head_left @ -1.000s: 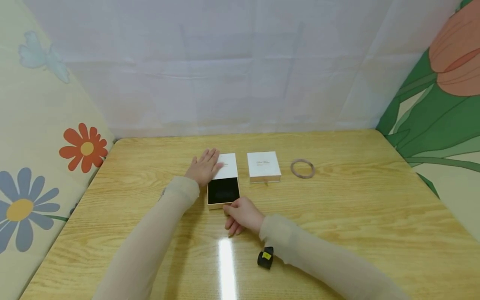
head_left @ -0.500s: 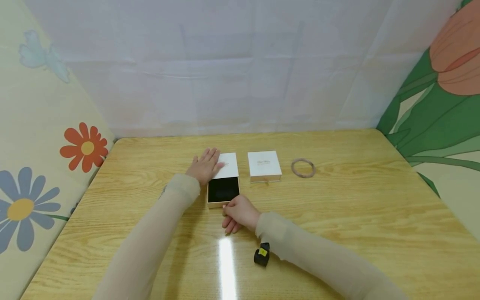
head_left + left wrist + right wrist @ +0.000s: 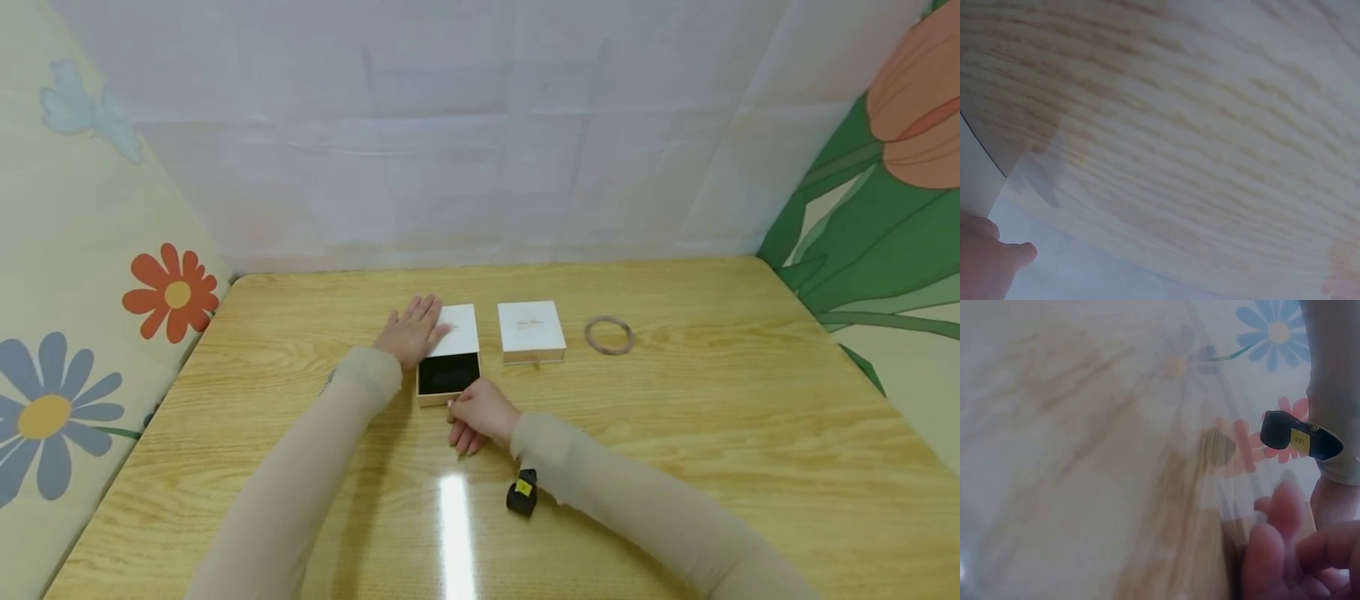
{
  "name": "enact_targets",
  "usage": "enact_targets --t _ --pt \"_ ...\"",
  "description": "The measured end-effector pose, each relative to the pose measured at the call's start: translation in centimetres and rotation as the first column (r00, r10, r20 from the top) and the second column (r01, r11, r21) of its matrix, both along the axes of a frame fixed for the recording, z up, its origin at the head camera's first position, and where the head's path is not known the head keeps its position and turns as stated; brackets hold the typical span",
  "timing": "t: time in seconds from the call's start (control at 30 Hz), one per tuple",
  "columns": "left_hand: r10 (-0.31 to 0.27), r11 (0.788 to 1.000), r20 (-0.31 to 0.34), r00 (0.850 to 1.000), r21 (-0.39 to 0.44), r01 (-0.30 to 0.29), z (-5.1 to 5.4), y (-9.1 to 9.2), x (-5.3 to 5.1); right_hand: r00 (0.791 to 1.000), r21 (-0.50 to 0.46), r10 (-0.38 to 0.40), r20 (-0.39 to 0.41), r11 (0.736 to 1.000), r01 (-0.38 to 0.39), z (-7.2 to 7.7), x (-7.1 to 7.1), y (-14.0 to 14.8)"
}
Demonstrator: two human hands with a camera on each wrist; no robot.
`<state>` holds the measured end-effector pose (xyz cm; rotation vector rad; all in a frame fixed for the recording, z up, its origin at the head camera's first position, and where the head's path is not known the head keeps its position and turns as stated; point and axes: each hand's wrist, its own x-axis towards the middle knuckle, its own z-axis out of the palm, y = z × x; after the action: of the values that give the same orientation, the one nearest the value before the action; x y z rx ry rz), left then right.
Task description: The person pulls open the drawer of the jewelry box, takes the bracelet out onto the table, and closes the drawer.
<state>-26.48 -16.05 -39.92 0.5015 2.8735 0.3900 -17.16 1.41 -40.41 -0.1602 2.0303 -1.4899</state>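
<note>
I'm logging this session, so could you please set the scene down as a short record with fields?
Left grip: rests on the white cover
Right grip: at the front edge of the drawer; pinch unclear
Drawer: black-lined, partly out toward the person
Closed box: white-topped, right of the white cover
Ring: pinkish, lying right of the closed box, apart
Table: wood-grained

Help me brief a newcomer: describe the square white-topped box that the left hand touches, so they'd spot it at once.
Start from the yellow-brown wood-grain table and follow the beige left sleeve to the left hand. Partly covered by it is the square white-topped box. Its open, black interior sets it apart from the closed, square white box on its right.
</note>
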Motion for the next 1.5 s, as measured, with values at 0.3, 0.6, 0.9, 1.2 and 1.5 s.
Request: enact_targets --t 0.3,0.6,0.9,1.2,1.5 --pt "-0.004 1.0 -0.007 1.0 -0.005 0.004 0.2 0.1 0.1 1.0 0.009 -0.01 0.009 1.0 0.01 0.0 -0.3 0.0" --pt "-0.002 1.0 -0.019 1.0 -0.01 0.002 0.1 0.2 0.0 1.0 0.023 0.0 0.005 1.0 0.0 0.1 -0.5 0.0" --pt "-0.003 1.0 -0.025 1.0 -0.011 0.003 0.2 0.2 0.0 1.0 0.016 0.006 0.004 1.0 -0.007 0.0 -0.8 0.0" --pt "-0.002 1.0 -0.028 1.0 -0.024 0.001 0.3 0.3 0.3 1.0 0.019 0.004 0.005 1.0 -0.005 0.0 -1.0 0.0" --pt "-0.005 0.999 -0.022 1.0 -0.039 0.005 0.4 0.2 0.4 1.0 0.021 0.014 0.0 1.0 -0.014 0.0 -1.3 0.0"
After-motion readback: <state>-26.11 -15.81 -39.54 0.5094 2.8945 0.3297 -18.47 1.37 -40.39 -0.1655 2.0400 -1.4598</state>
